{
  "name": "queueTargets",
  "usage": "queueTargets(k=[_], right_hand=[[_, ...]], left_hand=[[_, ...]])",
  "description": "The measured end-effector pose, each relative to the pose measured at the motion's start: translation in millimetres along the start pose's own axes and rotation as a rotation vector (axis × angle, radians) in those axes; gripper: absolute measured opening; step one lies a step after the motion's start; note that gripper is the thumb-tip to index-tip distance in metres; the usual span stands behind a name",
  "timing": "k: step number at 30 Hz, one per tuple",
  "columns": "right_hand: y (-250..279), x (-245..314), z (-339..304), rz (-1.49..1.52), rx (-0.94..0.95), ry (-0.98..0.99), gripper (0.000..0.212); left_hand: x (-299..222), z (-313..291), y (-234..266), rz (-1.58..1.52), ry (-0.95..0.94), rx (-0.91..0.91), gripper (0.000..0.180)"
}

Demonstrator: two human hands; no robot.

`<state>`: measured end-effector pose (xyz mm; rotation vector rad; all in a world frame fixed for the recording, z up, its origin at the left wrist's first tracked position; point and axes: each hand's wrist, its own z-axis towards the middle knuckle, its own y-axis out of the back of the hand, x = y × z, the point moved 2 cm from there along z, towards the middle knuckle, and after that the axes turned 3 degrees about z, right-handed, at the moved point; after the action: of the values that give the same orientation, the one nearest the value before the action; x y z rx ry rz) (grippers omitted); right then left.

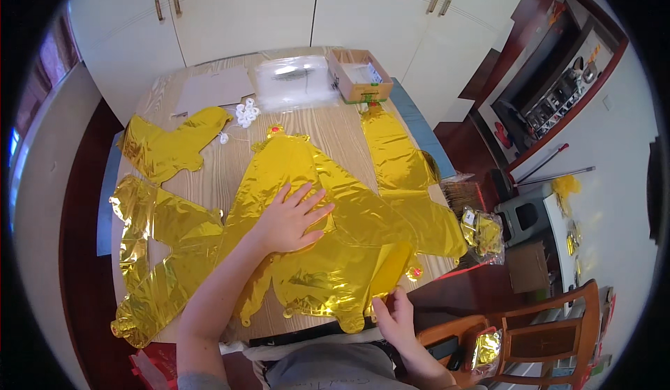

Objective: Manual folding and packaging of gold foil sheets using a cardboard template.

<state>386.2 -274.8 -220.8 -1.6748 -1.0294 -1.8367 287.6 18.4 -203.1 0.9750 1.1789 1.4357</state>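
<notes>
**A:** Head view, status on the hands?

**B:** Left hand (289, 219) sits centre frame, palm down, fingers spread flat on the big gold foil balloon (335, 236). Pressing on it, not pinching. Right hand (394, 317) is at lower centre-right, fingertips closed on the balloon's lower edge, at the near table edge.

**A:** Where's the balloon exactly?

**B:** Flat and deflated on the wooden table (335, 128), spanning the centre down to the near edge. Crumpled, several lobes.

**A:** Anything else on the table?

**B:** More gold foil pieces: one at upper left (171, 146), one at lower left (153, 250), a long one right of centre (401, 174), partly overlapped by the main balloon. Small white plastic bits (246, 113) above centre. Clear plastic bag (292, 81) at the far edge, open cardboard box (357, 76) just beside it to the right.

**A:** Off the table?

**B:** Bagged gold foil (481, 231) at right, off the table's edge. Wooden chair (530, 334) lower right, another gold packet (486, 348) on it. White cabinet doors (279, 13) across the top.
</notes>
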Motion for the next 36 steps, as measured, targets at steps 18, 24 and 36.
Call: queueTargets(k=[18,24,36], right_hand=[[-28.8,33.7,5.2,-0.49,0.451,0.649,0.021],[-25.5,44.7,8.5,-0.39,0.556,0.593,0.03],[-9.1,42.2,68.6,-0.79,0.516,0.618,0.049]], left_hand=[[1.5,-2.2,-3.0,-0.004,0.0,-0.006,0.059],[2.0,-3.1,-4.6,-0.005,0.003,-0.004,0.059],[2.0,-2.8,-5.4,0.007,0.002,0.008,0.059]])
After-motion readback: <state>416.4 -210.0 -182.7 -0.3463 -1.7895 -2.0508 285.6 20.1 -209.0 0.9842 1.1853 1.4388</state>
